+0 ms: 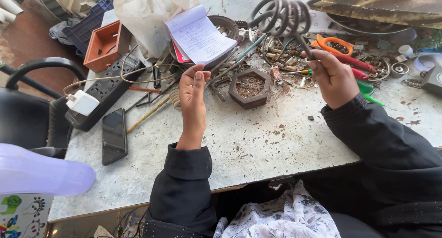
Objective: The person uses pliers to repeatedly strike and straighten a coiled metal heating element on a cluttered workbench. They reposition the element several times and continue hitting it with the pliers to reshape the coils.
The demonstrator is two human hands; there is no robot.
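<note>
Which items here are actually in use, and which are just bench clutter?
In use:
- metal coil, held up by its end in the right hand
- left hand, raised, fingers together, holding nothing I can see

Lying about:
- open notebook
- hexagonal dish of scraps
- power strip with white charger
- phone
- orange-handled scissors
- orange box

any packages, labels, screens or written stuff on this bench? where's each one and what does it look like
Notebook: open at the back of the table, white lined pages with blue handwriting, propped on a round tray.
Phone: flat by the left table edge, dark rectangle, screen off.
Sticker panel: bottom left corner beside the table, white with colourful drawings.
Plastic bag: back left, white, crumpled, unmarked.
No printed packages show clearly.
</note>
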